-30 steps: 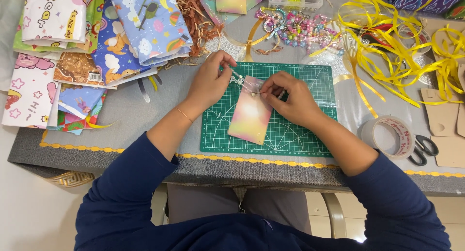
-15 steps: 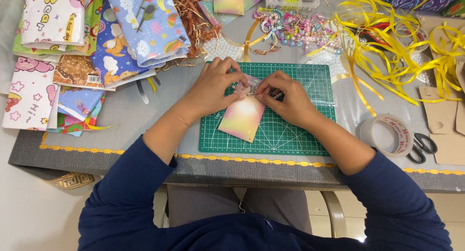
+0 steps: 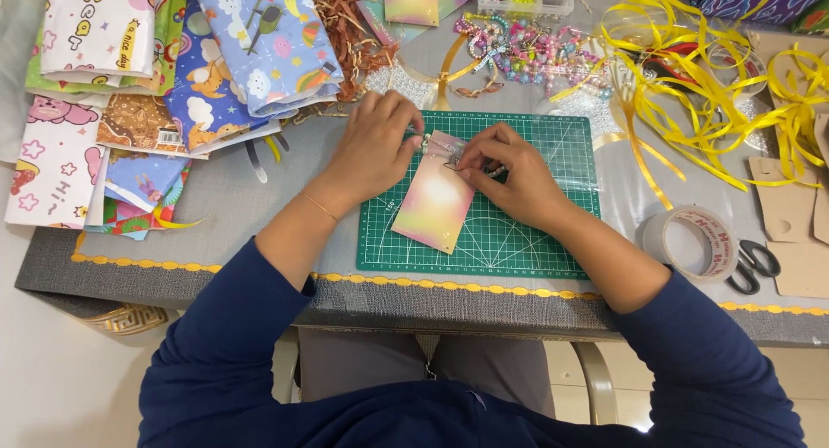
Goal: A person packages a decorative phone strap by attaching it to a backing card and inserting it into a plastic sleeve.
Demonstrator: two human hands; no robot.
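While both hands (image 3: 380,146) pinch it, pink-yellow card (image 3: 434,203) lies on green mat (image 3: 527,232).

- The cutting mat (image 3: 518,241) lies at the middle of the table (image 3: 216,206), close to its near edge; the card (image 3: 434,204) lies on the mat's left half
- The left hand (image 3: 376,150) is at the card's top left corner; the right hand (image 3: 505,171) rests on its top right
- Folded wrapping papers (image 3: 173,76) fill the far left corner
- Beads (image 3: 527,46) lie behind the mat; the ribbons (image 3: 717,94) sprawl over the far right
- The tape roll (image 3: 689,241) sits right of the mat; scissors (image 3: 753,265) just beside it
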